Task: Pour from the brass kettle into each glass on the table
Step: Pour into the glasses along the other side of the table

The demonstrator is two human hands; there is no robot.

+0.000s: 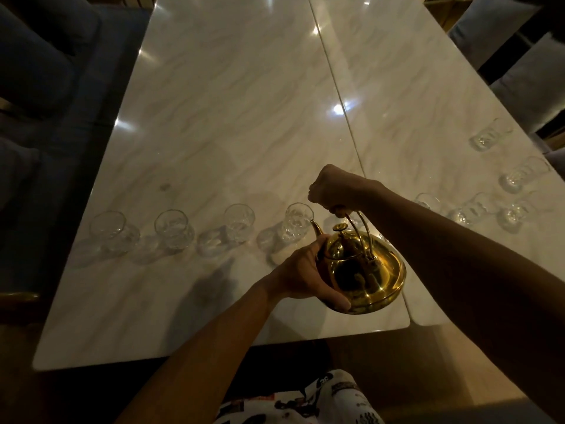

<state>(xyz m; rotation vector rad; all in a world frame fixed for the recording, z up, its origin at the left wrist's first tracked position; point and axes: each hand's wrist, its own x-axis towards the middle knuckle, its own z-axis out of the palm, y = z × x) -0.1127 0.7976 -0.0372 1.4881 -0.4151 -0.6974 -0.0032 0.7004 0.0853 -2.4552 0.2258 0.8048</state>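
Here right hand (333, 188) fingers clench the brass kettle (363, 270) handle, left hand (305, 276) fingers cupping it.

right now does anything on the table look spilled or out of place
No spill or broken glass shows. The only oddity is a dark smudge on the marble table, beyond the row of glasses. The brass kettle is tilted, but left hand and right hand both hold it.

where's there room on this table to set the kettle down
The widest bare patch is the marble beyond the row of four glasses, running to the far end. A narrower strip lies between that row and the near table edge, left of the kettle. The right edge is crowded with several glasses.
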